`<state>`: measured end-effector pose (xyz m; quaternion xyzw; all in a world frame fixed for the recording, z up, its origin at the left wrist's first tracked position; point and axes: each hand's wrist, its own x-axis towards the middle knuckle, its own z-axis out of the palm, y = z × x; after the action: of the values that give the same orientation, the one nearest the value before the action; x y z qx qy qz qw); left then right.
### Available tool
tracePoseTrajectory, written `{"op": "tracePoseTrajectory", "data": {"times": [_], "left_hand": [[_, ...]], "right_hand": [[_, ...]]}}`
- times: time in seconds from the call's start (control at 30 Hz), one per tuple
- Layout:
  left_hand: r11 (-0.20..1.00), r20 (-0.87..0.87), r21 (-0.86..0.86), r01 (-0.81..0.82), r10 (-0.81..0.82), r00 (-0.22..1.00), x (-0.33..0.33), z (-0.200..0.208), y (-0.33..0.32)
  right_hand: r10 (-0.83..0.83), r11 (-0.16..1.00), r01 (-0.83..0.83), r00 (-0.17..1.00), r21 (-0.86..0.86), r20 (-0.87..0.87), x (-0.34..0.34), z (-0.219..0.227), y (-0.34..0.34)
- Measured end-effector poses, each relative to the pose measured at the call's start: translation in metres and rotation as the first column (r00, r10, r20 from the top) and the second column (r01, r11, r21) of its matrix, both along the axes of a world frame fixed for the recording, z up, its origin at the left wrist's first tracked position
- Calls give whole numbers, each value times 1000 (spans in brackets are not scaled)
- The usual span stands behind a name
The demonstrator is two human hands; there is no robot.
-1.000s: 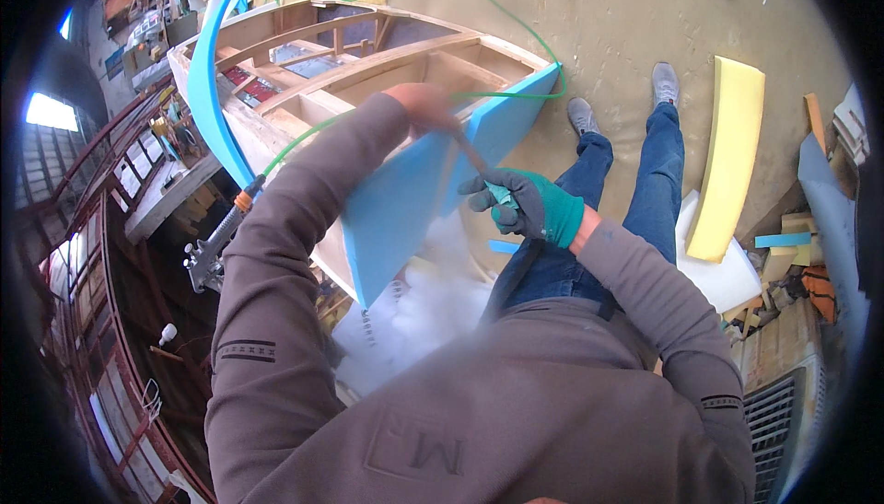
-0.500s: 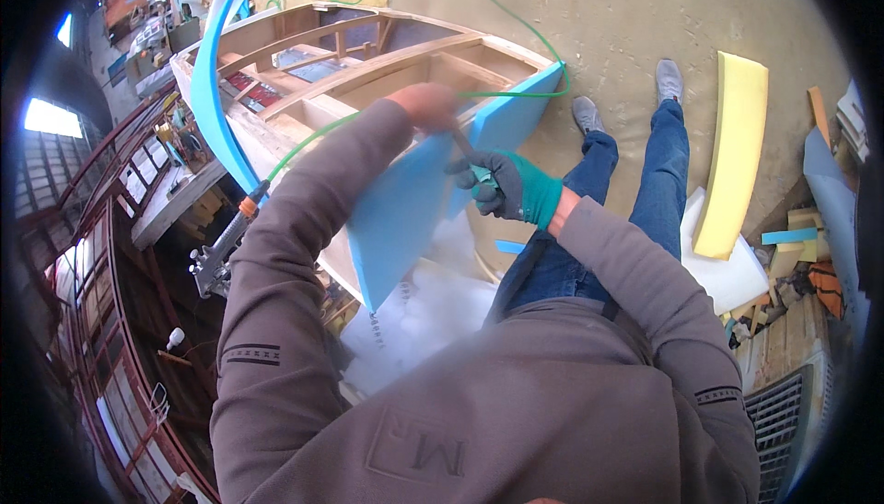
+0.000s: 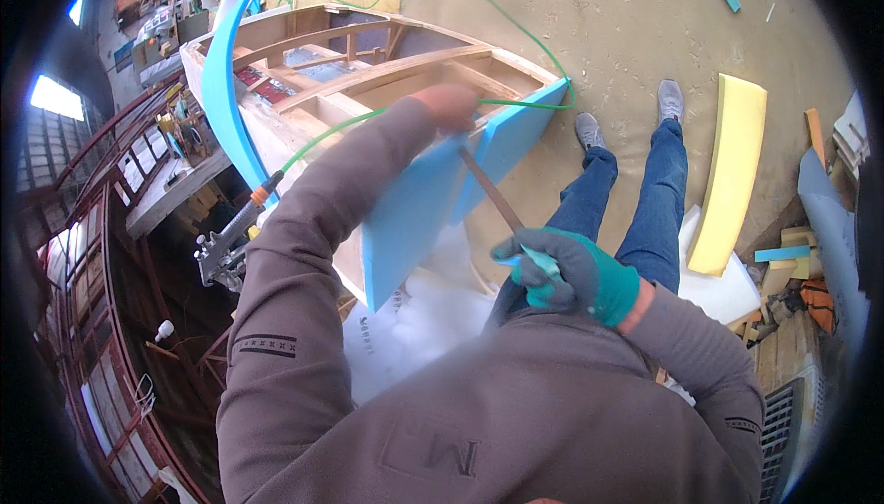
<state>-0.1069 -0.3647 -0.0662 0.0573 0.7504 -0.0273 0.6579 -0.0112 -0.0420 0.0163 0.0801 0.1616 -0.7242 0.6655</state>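
Note:
In my gloved right hand (image 3: 580,278), its fingers wrapped round the handle, is a long narrow knife (image 3: 493,193). Its blade slants up and left to the edge of the blue foam sheet (image 3: 410,219) covering the front of a wooden frame (image 3: 414,60). My left hand (image 3: 447,106) is bare and blurred, over the top edge of that foam; its fingers cannot be made out. A small pale teal piece (image 3: 541,263) shows at the right hand's fingers. Right of the sheet, more blue foam (image 3: 516,145) covers the frame's side.
A green air hose (image 3: 322,140) runs across the frame to a spray-gun-like tool (image 3: 221,251) at left. A curved blue foam strip (image 3: 221,90) stands along the frame's left end. Yellow foam (image 3: 732,173) lies on the floor at right, near offcuts. White wrapping (image 3: 424,301) sits below the frame.
My right hand has drawn down and right, toward my body, with the knife, and more of the blade shows. My left hand stays near the foam's top edge.

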Motion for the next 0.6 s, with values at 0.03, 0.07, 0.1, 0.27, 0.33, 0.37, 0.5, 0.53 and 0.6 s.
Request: {"op": "tracePoseTrajectory", "data": {"times": [0.03,0.07,0.1,0.27,0.33,0.37,0.5,0.53,0.6], "left_hand": [[1000,-3,-3,-28,28,1000,-1,4,2],[998,7,-15,-68,68,998,-3,7,6],[995,14,-27,-99,99,995,-7,11,9],[987,83,-114,-113,123,989,-20,35,24],[963,91,-178,-203,222,971,-18,41,22],[960,116,-213,-181,209,971,-16,42,19],[976,219,-210,-51,97,971,-5,30,7],[985,231,-172,-14,54,971,-3,27,5],[989,225,-140,49,-16,974,-1,23,2]], "right_hand": [[66,996,-74,986,47,150,-3,6,7],[97,993,-106,981,46,167,-4,9,5],[96,989,-130,932,76,349,-4,9,6],[82,991,-117,905,59,416,13,-17,-23],[65,996,-91,859,25,507,22,-29,-34],[65,995,-92,850,25,523,25,-34,-39],[37,999,-16,865,-46,501,34,-51,-60],[52,998,-27,871,-57,489,35,-54,-67],[49,997,-13,874,-78,484,36,-61,-82]]}}
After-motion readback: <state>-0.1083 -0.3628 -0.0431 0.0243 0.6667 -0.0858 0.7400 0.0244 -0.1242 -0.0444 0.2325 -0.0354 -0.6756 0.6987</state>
